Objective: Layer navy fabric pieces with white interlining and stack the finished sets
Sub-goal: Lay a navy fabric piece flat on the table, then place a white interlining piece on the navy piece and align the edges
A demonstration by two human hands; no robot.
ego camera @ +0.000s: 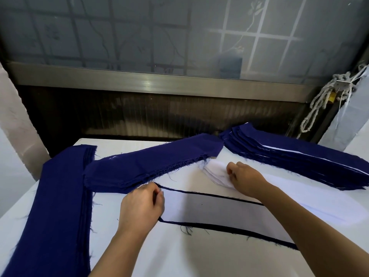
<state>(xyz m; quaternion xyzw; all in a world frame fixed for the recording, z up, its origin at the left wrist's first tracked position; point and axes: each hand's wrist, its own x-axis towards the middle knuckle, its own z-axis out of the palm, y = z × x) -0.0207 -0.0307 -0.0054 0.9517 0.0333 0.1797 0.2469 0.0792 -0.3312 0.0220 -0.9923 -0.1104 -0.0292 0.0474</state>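
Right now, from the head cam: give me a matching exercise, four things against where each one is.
Things:
1. left hand
2. right hand
3. layered stack
4. long navy stack

Places:
a. along the left edge of the table
b. gripping the white interlining pile
c. far right, white edges showing between navy layers
d. pinching the left end of the navy-edged white piece

Pairs: 1-d, 2-b, 3-c, 4-a

An interlining sheet (209,210) lay flat on a navy piece (219,226), whose dark edges showed. The left stack (60,206) and middle stack (151,166) were navy. An interlining pile (215,174) and the layered stack (289,156) lay right.
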